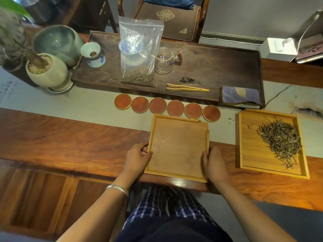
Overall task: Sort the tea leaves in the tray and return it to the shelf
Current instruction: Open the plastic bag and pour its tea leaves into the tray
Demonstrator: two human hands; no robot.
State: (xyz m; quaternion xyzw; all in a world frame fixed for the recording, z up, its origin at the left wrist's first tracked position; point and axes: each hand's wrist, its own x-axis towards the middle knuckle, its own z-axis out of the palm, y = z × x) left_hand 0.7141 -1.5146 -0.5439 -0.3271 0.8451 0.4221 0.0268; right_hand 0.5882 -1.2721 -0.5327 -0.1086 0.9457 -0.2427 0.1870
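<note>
An empty bamboo tray (178,147) lies at the table's near edge in front of me. My left hand (138,158) grips its left rim, fingers curled over the edge. My right hand (212,163) holds its right rim, thumb on the inside. A second bamboo tray (251,154) lies to the right with a pile of dry tea leaves (279,138) in its right half. Bamboo tweezers (187,87) lie on the dark tea board (218,70). A clear zip bag (139,53) with some tea leaves at its bottom stands on that board.
Several round red coasters (167,108) form a row just beyond the empty tray. On the tea board stand a glass pitcher (165,60), a white strainer cup (93,54) and a folded cloth (241,96). A potted plant (46,70) and a green jar (57,42) stand at the left.
</note>
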